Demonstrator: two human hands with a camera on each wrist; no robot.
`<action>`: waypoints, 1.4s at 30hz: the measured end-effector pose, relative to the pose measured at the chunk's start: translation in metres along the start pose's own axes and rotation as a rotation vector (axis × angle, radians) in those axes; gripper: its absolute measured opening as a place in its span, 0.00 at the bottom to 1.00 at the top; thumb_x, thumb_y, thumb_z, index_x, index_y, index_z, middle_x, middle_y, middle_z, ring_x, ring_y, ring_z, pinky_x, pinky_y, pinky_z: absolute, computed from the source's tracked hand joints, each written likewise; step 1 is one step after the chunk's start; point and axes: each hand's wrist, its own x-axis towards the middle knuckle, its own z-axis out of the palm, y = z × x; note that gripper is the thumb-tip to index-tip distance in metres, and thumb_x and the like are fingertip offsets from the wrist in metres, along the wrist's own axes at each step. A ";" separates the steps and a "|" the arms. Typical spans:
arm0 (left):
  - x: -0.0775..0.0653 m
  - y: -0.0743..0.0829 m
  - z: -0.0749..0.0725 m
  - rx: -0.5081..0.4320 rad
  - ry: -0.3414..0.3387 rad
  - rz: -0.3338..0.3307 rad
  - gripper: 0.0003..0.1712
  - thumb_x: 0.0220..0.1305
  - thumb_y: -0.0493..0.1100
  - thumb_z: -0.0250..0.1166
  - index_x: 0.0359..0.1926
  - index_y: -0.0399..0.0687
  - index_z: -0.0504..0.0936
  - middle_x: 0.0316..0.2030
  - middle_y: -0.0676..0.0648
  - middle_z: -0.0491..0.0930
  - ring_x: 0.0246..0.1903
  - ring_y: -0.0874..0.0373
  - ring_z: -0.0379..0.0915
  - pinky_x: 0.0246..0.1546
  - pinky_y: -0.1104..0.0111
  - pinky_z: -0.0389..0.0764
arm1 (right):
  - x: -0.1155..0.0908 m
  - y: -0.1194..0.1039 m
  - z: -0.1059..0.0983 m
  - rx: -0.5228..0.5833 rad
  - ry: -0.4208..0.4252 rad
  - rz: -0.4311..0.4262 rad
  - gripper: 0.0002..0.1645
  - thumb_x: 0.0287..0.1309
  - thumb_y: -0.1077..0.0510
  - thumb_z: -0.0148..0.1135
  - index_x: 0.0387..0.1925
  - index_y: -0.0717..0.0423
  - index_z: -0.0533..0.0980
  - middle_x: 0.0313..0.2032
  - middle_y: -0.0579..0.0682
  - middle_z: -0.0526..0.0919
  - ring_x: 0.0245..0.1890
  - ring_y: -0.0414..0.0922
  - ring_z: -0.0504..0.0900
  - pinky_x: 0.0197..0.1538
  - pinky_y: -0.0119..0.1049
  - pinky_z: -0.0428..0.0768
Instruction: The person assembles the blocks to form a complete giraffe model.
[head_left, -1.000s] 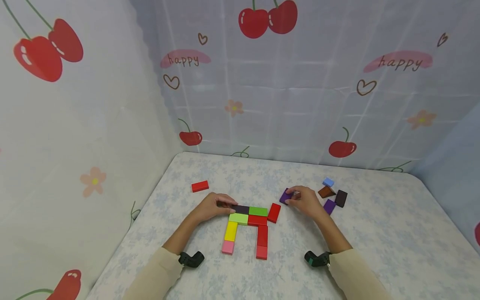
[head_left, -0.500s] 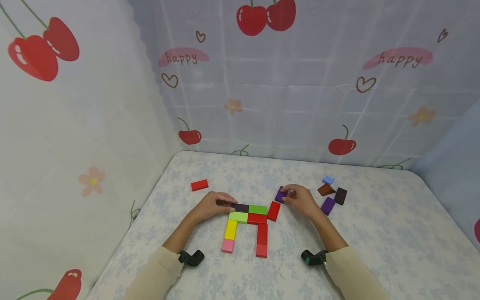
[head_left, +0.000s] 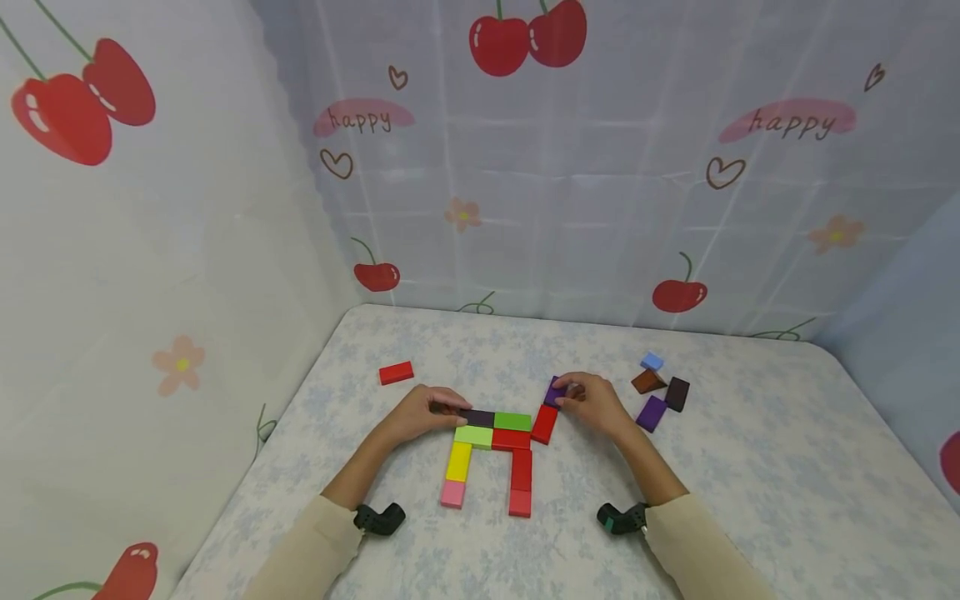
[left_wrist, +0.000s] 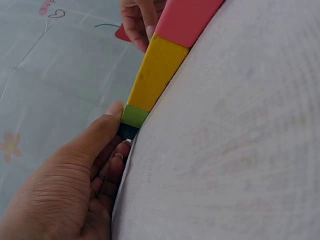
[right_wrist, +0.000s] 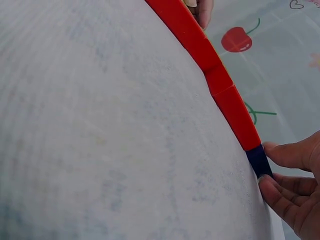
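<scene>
My right hand (head_left: 596,402) pinches a purple block (head_left: 554,392) between thumb and fingers. That block meets the upper end of a slanted red block (head_left: 544,424); the right wrist view shows the purple block (right_wrist: 259,162) end to end with the red. My left hand (head_left: 425,414) holds the left end of a black block (head_left: 478,418), thumb near the light green block (head_left: 474,436). Beside the black block lies a green block (head_left: 513,422), with a red block (head_left: 512,439) below it. Two legs run down: yellow (head_left: 459,462) and pink (head_left: 453,493), red (head_left: 521,471) and lighter red (head_left: 520,502).
A single red block (head_left: 396,372) lies at the back left. On the right are a blue block (head_left: 652,361), a brown wedge (head_left: 648,382), a dark block (head_left: 677,394) and another purple block (head_left: 651,413). A printed curtain (head_left: 525,192) rises behind the table.
My right hand has moved left with the purple block, bringing it from apart to against the slanted red block's upper end. My left hand has stayed at the black block.
</scene>
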 end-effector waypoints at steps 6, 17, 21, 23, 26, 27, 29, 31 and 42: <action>0.000 0.001 0.001 0.004 0.016 -0.014 0.13 0.64 0.39 0.72 0.50 0.47 0.90 0.46 0.51 0.87 0.39 0.58 0.77 0.39 0.73 0.77 | 0.000 -0.001 0.001 -0.002 -0.001 -0.011 0.14 0.61 0.65 0.70 0.49 0.60 0.83 0.39 0.55 0.85 0.39 0.50 0.82 0.43 0.45 0.83; 0.000 0.002 0.001 0.000 0.016 -0.021 0.13 0.63 0.39 0.73 0.50 0.49 0.90 0.45 0.52 0.87 0.39 0.59 0.77 0.40 0.72 0.78 | -0.001 -0.003 0.001 0.001 -0.008 0.000 0.15 0.60 0.65 0.71 0.49 0.59 0.83 0.38 0.54 0.85 0.39 0.50 0.82 0.45 0.46 0.83; -0.001 0.002 0.001 0.002 0.013 -0.018 0.14 0.63 0.39 0.73 0.50 0.47 0.90 0.45 0.52 0.87 0.38 0.60 0.77 0.40 0.72 0.78 | -0.001 -0.004 0.000 -0.005 -0.008 -0.006 0.14 0.60 0.65 0.71 0.49 0.60 0.83 0.37 0.54 0.85 0.38 0.51 0.83 0.44 0.46 0.83; -0.001 0.003 0.001 0.003 0.013 -0.020 0.14 0.63 0.39 0.73 0.50 0.47 0.89 0.45 0.52 0.87 0.39 0.60 0.77 0.40 0.72 0.78 | -0.001 -0.004 0.000 -0.005 -0.008 -0.008 0.14 0.60 0.65 0.71 0.49 0.61 0.83 0.37 0.55 0.85 0.38 0.51 0.83 0.44 0.46 0.83; -0.001 0.003 0.001 0.006 0.013 -0.024 0.14 0.63 0.39 0.73 0.50 0.47 0.90 0.46 0.51 0.87 0.39 0.58 0.78 0.40 0.72 0.78 | -0.001 -0.003 0.001 -0.005 -0.010 -0.006 0.15 0.60 0.65 0.71 0.49 0.61 0.83 0.37 0.54 0.85 0.38 0.51 0.83 0.43 0.45 0.83; -0.001 0.003 0.001 0.006 0.013 -0.025 0.14 0.63 0.39 0.73 0.50 0.47 0.90 0.46 0.51 0.87 0.40 0.58 0.78 0.40 0.72 0.78 | -0.001 -0.003 0.001 -0.004 -0.010 -0.002 0.15 0.60 0.65 0.71 0.49 0.61 0.84 0.37 0.54 0.85 0.38 0.51 0.83 0.43 0.45 0.83; -0.001 0.003 0.002 0.005 0.016 -0.028 0.14 0.63 0.39 0.73 0.50 0.47 0.90 0.46 0.51 0.87 0.40 0.57 0.78 0.40 0.72 0.78 | -0.001 -0.003 0.001 -0.002 -0.013 -0.001 0.15 0.60 0.65 0.71 0.49 0.61 0.83 0.37 0.54 0.85 0.38 0.50 0.82 0.43 0.44 0.83; -0.001 0.003 0.002 0.005 0.019 -0.030 0.14 0.63 0.39 0.73 0.50 0.47 0.90 0.45 0.51 0.87 0.40 0.56 0.78 0.41 0.72 0.78 | -0.001 -0.003 0.001 -0.001 -0.015 0.001 0.15 0.60 0.64 0.71 0.49 0.60 0.84 0.36 0.53 0.85 0.38 0.50 0.82 0.43 0.44 0.83; 0.000 0.002 0.003 0.011 0.029 -0.040 0.14 0.63 0.38 0.73 0.50 0.47 0.90 0.45 0.51 0.87 0.41 0.52 0.78 0.41 0.73 0.78 | -0.002 -0.003 0.001 -0.004 -0.027 0.004 0.14 0.60 0.63 0.71 0.49 0.58 0.84 0.37 0.52 0.85 0.39 0.49 0.82 0.45 0.47 0.83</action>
